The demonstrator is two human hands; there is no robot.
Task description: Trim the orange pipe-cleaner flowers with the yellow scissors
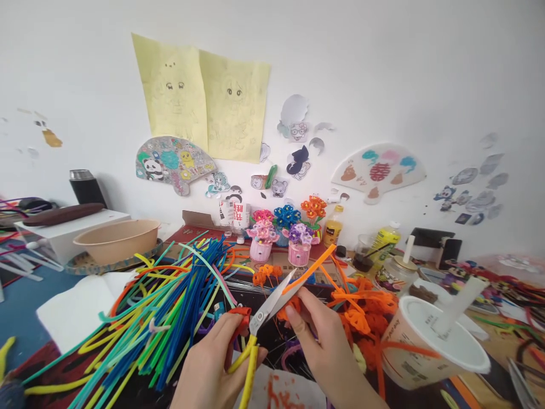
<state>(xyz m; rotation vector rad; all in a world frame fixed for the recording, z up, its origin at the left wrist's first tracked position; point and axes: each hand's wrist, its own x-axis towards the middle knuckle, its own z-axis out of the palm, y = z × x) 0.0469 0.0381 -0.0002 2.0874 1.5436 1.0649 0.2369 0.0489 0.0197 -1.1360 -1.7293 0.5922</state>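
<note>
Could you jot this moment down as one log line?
left hand: holding yellow-handled scissors | right hand: pinching orange fuzzy piece | orange strip: by blades | nearby: colorful fuzzy stems, lidded cup

Both bare hands close together

Facing inward, just apart, with left hand (210, 349) and right hand (326, 335) both seen mainly from the back. On the left, bent at the fingers and closed in a hold. On the right, pinching between thumb (301, 326) and forefinger (313, 307), with forearm (360, 389) slanting up from the lower edge.
</note>
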